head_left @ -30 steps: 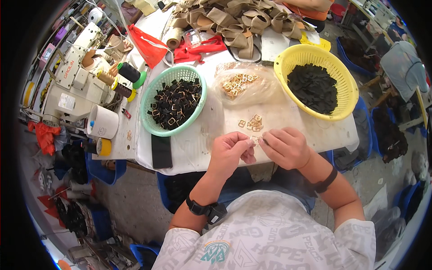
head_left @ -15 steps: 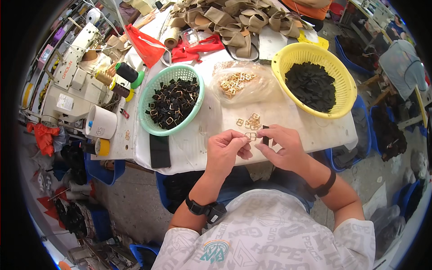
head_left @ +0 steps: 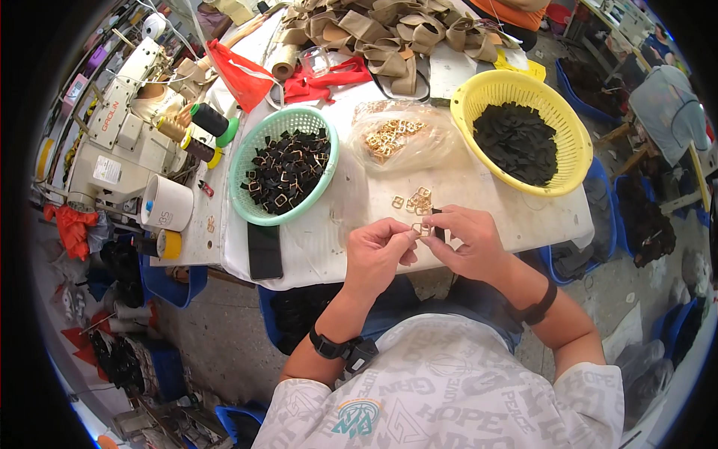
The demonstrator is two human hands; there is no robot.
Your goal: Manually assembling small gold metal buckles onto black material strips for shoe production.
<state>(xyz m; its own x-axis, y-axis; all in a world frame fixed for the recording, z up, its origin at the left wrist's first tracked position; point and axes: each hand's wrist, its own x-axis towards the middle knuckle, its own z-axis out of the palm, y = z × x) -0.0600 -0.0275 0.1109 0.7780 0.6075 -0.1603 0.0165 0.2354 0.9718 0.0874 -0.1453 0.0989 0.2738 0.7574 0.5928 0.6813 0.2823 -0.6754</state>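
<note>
Close to the table's front edge, my left hand pinches a small gold buckle between thumb and fingertips. My right hand is closed on a short black strap, its fingertips meeting the buckle. Whether the strap passes through the buckle is hidden by the fingers. Just beyond lies a little pile of gold buckles. Behind it sits a clear plastic bag with many more. To the left, a green basket holds black straps fitted with buckles; to the right, a yellow basket holds plain black pieces.
A dark phone lies at the table's front left. Beyond it stand a sewing machine, a white cup-shaped container and thread spools. Tan fabric pieces are heaped at the back, near red cloth.
My hands have drawn closer together, bringing the buckle and the strap against each other. The baskets and the pile of buckles stay where they were.
</note>
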